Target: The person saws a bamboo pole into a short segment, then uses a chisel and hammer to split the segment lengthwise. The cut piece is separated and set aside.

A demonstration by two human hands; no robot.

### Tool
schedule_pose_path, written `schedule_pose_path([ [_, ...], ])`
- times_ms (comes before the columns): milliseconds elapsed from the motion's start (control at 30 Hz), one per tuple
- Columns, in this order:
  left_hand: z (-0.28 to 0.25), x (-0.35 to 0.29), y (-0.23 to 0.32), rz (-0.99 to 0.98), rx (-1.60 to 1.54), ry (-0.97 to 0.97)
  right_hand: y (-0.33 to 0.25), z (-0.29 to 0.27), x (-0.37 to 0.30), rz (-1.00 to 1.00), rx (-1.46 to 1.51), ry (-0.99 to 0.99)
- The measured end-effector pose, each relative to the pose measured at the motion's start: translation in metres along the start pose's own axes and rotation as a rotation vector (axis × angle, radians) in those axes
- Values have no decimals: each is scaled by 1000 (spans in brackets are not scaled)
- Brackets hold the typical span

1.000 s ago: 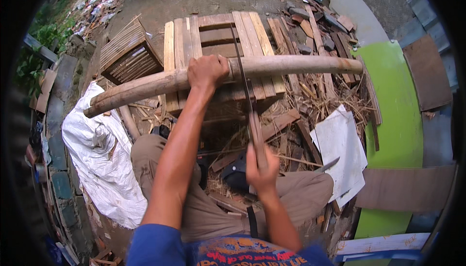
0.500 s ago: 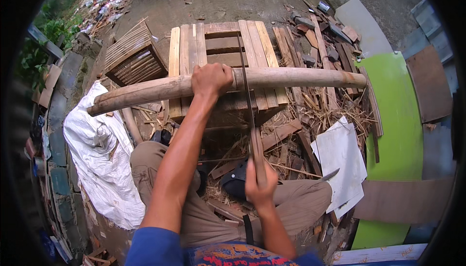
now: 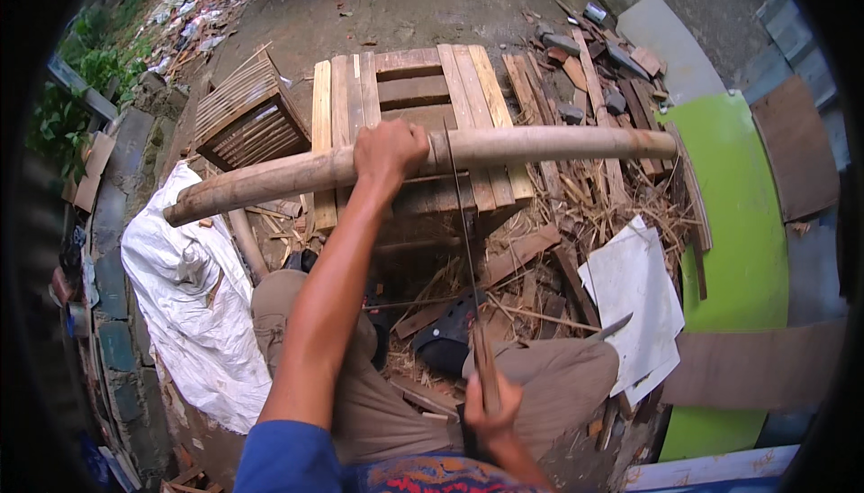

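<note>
A long, slightly curved bamboo pole (image 3: 558,144) lies crosswise over a slatted wooden stand (image 3: 477,88). My left hand (image 3: 389,153) is closed over the top of the pole, left of its middle. Just right of that hand, the thin blade of a handsaw (image 3: 468,250) crosses the pole, its tip barely past the far side. My right hand (image 3: 495,407) is wrapped around the saw's wooden handle, low in front of my body between my bent legs. How deep the blade sits in the bamboo I cannot tell.
Left of the stand are a slatted wooden crate (image 3: 247,115) and a white sack (image 3: 193,304). Wood scraps and shavings litter the ground. A knife blade (image 3: 615,325) lies by a white sheet (image 3: 634,299); a green panel (image 3: 733,187) is at the right.
My right hand has drawn the saw back toward my body, so less blade reaches beyond the bamboo pole. The left hand stays on the pole, whose left end has dipped slightly.
</note>
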State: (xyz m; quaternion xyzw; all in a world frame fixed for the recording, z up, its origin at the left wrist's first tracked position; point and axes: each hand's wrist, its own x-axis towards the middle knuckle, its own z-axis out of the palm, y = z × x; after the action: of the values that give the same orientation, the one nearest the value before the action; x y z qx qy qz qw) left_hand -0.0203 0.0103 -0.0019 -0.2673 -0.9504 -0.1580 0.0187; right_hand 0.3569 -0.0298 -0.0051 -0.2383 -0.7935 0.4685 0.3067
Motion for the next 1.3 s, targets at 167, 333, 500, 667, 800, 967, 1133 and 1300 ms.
schedule_pose_path([
  [167, 1, -9, 4, 2, 12, 46, 2, 22, 72, 119, 143, -23],
  [333, 1, -2, -3, -11, -29, 38, -8, 50, 116, 127, 161, -49],
  [500, -1, -3, 2, -19, -35, 24, -5, -4, -15, 29, -143, -44],
  [667, 1, -11, 5, 31, -27, 41, 10, 56, 129, 48, 145, 22],
  [800, 3, -7, -1, -35, -9, -24, 14, 56, 113, 103, 179, -7],
  [967, 2, -7, 5, 38, -44, 52, -1, -2, -1, 45, -9, 7],
  [1133, 13, -2, 3, -10, -8, 118, -2, 52, 134, 150, 205, 4],
  [1300, 1, 0, -3, 36, -3, 140, 10, 43, 87, -82, 36, 37],
])
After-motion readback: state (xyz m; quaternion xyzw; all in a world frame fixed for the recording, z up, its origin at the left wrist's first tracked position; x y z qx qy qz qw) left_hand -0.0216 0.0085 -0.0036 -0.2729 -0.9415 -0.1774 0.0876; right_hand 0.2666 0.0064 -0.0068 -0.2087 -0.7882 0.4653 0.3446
